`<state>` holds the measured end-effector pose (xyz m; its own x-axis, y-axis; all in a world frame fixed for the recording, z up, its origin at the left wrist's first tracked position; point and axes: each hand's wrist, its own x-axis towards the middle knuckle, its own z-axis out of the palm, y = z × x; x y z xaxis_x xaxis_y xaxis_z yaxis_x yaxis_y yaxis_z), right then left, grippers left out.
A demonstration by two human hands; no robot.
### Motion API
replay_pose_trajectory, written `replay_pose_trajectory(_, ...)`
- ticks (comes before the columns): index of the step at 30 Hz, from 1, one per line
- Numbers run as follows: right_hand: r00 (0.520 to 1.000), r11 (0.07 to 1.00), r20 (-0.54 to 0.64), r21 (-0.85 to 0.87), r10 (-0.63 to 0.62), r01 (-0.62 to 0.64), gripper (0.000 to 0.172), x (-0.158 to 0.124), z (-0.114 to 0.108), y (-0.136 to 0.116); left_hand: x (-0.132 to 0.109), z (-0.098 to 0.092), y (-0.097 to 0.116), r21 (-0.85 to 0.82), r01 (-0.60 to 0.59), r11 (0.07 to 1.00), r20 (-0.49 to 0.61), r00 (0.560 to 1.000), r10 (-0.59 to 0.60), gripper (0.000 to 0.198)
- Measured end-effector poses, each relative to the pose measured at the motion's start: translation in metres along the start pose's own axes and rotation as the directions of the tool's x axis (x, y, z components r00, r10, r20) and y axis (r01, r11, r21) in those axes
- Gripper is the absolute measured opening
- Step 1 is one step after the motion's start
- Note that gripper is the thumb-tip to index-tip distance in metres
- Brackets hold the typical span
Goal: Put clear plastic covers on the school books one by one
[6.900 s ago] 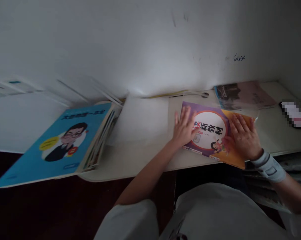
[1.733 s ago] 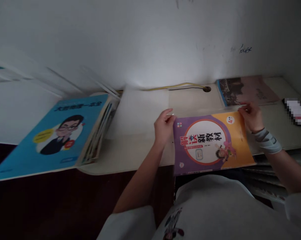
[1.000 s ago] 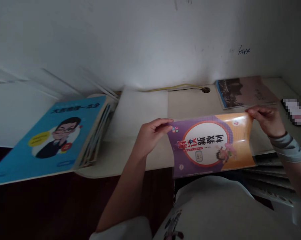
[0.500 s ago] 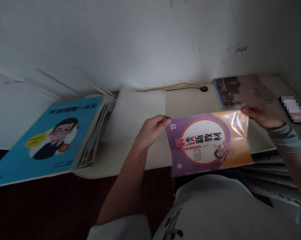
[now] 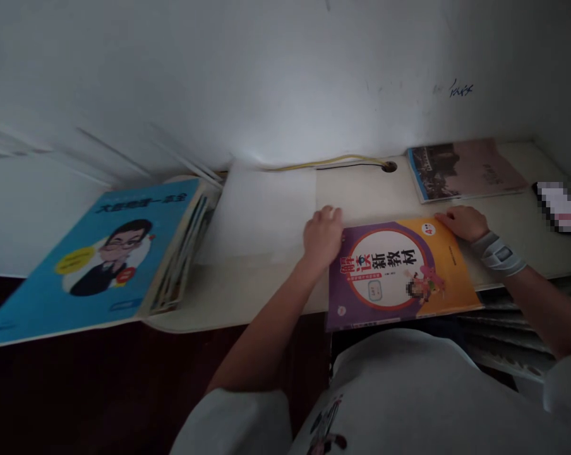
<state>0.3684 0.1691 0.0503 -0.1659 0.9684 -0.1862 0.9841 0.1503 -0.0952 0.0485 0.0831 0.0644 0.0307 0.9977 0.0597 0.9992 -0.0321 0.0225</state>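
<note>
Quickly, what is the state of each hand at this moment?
Left hand: curled, at the far left corner of the purple-orange book; grip unclear.
Right hand: at the book's far right corner; grip also unclear.

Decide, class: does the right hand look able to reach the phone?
Likely yes: the right hand, by the far edge of the purple book, has nothing visible between it and the phone; the brown book lies farther back.
</note>
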Motion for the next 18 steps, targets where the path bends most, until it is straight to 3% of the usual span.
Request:
replay_pose_trajectory(2, 1.000, 0.999, 0.024, -0.034, -0.009, 0.009, 0.056, 0.001, 0.000, 0.002, -0.002, 0.002, 0.028, -0.008, -0.274, 0.962, -0.011, 0.962, 0.274, 0.046)
replay_pose_trajectory(4, 0.999, 0.999, 0.048, -0.042, -0.025, 0.027, 0.057, 0.002, -0.001, 0.004, 0.000, 0.008, 0.053, -0.067, -0.427, 0.902, 0.079, 0.898, 0.432, 0.053)
replay_pose_trajectory(7, 0.998, 0.999, 0.062, -0.050, -0.014, 0.017, 0.054, 0.000, -0.005, 0.002, 0.007, 0.020, 0.073, -0.129, -0.430, 0.893, 0.183, 0.875, 0.448, 0.070)
replay_pose_trajectory(10, 0.991, 0.988, -0.133, -0.151, -0.003, -0.017, 0.047, -0.012, -0.008, -0.018, 0.009, 0.029, 0.073, -0.124, -0.419, 0.899, 0.172, 0.883, 0.436, 0.072)
replay_pose_trajectory(12, 0.947, 0.967, -0.269, -0.227, -0.173, 0.112, 0.042, -0.022, -0.003, -0.041, 0.007, 0.033, 0.071, -0.105, -0.429, 0.897, 0.120, 0.890, 0.440, 0.071)
replay_pose_trajectory(15, 0.805, 0.825, -0.200, -0.234, -0.558, 0.514, 0.044, -0.031, 0.013, -0.073, 0.005, 0.038, 0.069, -0.077, -0.440, 0.895, 0.058, 0.894, 0.445, 0.066)
replay_pose_trajectory(17, 0.745, 0.762, -0.166, -0.184, -0.646, 0.620, 0.048, -0.031, 0.026, -0.080, 0.004, 0.041, 0.070, -0.073, -0.441, 0.895, 0.045, 0.895, 0.445, 0.062)
replay_pose_trajectory(18, 0.740, 0.759, -0.169, -0.163, -0.651, 0.630, 0.050, -0.030, 0.031, -0.077, 0.004, 0.041, 0.070, -0.076, -0.441, 0.894, 0.043, 0.894, 0.445, 0.060)
